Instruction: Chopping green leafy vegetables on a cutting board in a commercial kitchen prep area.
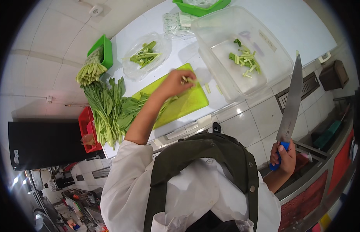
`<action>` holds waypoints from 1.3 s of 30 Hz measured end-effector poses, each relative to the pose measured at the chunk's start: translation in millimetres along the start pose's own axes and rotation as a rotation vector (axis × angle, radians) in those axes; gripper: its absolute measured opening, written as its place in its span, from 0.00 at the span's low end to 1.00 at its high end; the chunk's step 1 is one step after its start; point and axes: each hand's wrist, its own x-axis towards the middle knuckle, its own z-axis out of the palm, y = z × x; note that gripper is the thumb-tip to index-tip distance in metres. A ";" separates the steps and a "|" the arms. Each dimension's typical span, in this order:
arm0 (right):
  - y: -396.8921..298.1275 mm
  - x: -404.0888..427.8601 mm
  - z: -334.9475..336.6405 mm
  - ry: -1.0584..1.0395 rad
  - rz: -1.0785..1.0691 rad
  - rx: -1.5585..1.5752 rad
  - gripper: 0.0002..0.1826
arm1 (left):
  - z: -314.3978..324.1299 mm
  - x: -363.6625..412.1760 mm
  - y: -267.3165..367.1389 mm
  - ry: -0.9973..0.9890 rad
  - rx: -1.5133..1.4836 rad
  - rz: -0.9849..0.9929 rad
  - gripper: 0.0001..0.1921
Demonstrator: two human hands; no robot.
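Observation:
My left hand (177, 82), slightly blurred, is curled round some cut green stems (185, 79) over a yellow-green cutting board (194, 98). Leafy greens (133, 107) lie on the board's left part, partly behind my forearm. In my right hand (283, 156), raised off to the right, is the blue handle of a chef's knife (290, 101), blade pointing away from me. A clear plastic tub (209, 55) right of the board holds cut stem pieces (248, 61). A few stem pieces (207, 88) lie on the white table between board and tub.
More leafy greens (106, 113) lie at the table's left end, beside a green basket (107, 53) with bundled stems (91, 68) and a red basket (85, 116). Behind the board are a plastic bag of greens (145, 55) and another green basket (203, 10). A metal counter (307, 177) stands at right.

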 end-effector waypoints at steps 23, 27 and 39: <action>4.1 0.3 -11.0 0.078 -0.053 0.060 0.13 | 94.3 35.6 -11.8 0.053 0.374 -0.309 0.14; 5.8 7.5 -5.4 0.027 -0.037 0.044 0.13 | 102.2 35.6 -8.2 0.177 0.072 -0.271 0.11; 7.2 2.8 -7.1 0.039 -0.045 0.036 0.12 | 123.2 32.7 -9.4 0.297 0.368 -0.064 0.13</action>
